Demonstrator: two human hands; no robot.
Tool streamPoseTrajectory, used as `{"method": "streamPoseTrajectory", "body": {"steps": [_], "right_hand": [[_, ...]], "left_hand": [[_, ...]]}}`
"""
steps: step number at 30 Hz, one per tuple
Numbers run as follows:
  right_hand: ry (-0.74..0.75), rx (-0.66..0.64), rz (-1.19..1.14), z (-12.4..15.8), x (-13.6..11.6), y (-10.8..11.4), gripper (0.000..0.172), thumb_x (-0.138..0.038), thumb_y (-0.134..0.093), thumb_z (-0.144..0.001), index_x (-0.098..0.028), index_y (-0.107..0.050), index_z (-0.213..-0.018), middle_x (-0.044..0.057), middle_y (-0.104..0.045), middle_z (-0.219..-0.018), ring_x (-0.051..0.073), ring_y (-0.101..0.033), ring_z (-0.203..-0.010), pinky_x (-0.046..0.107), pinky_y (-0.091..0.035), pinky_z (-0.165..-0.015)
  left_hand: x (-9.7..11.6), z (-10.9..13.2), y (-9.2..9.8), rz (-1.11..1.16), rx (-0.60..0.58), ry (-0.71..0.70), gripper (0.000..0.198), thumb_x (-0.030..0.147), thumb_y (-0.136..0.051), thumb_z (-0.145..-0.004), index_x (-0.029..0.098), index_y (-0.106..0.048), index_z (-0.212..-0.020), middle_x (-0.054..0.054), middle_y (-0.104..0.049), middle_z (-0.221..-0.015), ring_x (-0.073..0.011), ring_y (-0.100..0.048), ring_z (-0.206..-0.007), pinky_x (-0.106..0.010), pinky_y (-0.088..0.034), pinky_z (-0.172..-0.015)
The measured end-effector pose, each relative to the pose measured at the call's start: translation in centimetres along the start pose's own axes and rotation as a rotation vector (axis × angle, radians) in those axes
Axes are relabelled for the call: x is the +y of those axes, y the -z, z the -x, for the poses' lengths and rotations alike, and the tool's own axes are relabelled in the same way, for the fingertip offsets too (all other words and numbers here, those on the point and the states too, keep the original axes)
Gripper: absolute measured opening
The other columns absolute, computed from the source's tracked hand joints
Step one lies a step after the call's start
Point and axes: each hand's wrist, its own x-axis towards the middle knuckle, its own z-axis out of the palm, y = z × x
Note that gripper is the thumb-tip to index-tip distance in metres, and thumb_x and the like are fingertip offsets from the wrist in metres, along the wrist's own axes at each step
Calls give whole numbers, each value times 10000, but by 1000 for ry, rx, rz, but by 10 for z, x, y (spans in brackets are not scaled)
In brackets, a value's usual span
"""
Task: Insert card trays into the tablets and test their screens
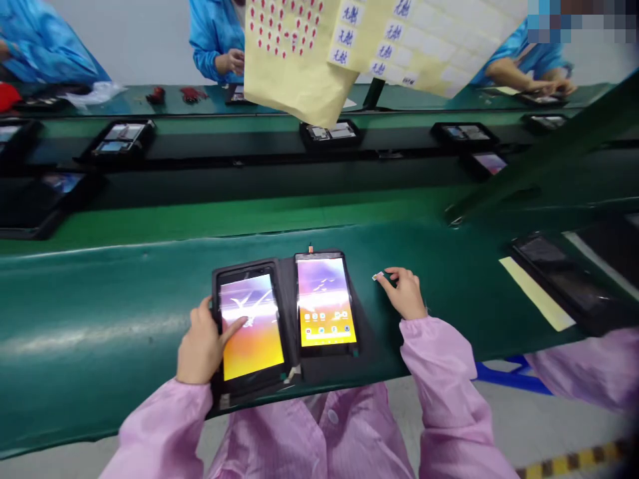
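Black casing [248, 265] with rounded corners framed the left tablet [254, 342], lower centre of the frame, its glossy rectangular screen blending from violet to yellow. The left hand [202, 346] was clasped on its left edge, thumb across the glass. Just beside it, at centre, lay the right tablet [325, 293], equally shiny, with small icons near its bottom. Well apart from the left, the right hand [405, 294] pinched a small pale tab [378, 276] between thumb and finger. Smooth green matting [100, 332] spread beneath. A narrow yellow strip [536, 293] lay at right, against a dark device [554, 263]. Creased yellow sheets [289, 83] at top centre partly hid a blue-sleeved co-worker [206, 40]; a slanting green post [554, 150] crossed the upper right.
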Motion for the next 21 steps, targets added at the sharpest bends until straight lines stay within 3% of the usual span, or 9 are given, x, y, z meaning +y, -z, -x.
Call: {"method": "streamPoseTrajectory", "body": {"steps": [3,6,9,12,16,21], "right_hand": [[-5,-51,-38,-16,6,-3,511,-703,-571,-671,-202,-648,-736,70,-585,-727,239,-530,-758,485,-433,-844],[-15,-116,-119,-29,13,2,468,-677,-616,-633,-211,-638,-625,52,-618,-649,207,-557,-662,423,-475,-744],[-44,-112,-216,-39,19,22,451,-651,-653,-606,-201,-635,-623,58,-663,-632,194,-602,-609,371,-498,-647],[-72,3,-280,-44,12,53,427,-618,-691,-607,-198,-621,-653,87,-675,-663,224,-640,-651,400,-517,-671],[-12,55,-362,-38,-31,72,338,-524,-725,-680,-209,-631,-762,112,-704,-800,242,-674,-767,414,-534,-788],[191,-268,-456,-31,-96,51,318,-501,-703,-748,-195,-633,-801,73,-734,-841,237,-711,-822,417,-575,-809]], "left_hand": [[41,12,-9,-32,22,4,805,682,-456,-831,106,-306,-1373,-201,-535,-1178,-351,-680,-878,-435,-545,-660],[65,11,-19,-32,29,-7,802,675,-468,-833,93,-302,-1360,-208,-523,-1168,-344,-685,-844,-421,-540,-651],[80,-2,-26,58,-12,-91,860,688,-487,-817,93,-249,-1391,-207,-497,-1174,-314,-688,-820,-398,-533,-656],[89,-29,-20,151,19,-292,947,715,-556,-756,117,-240,-1418,-189,-464,-1199,-301,-657,-926,-398,-518,-750],[100,-68,-5,-55,112,-556,759,716,-499,-790,133,-495,-1275,-192,-499,-1194,-360,-521,-1091,-478,-420,-899],[117,-85,-4,-171,76,-611,764,751,-373,-818,72,-593,-1092,-217,-556,-1085,-362,-501,-1011,-465,-382,-875]]}}
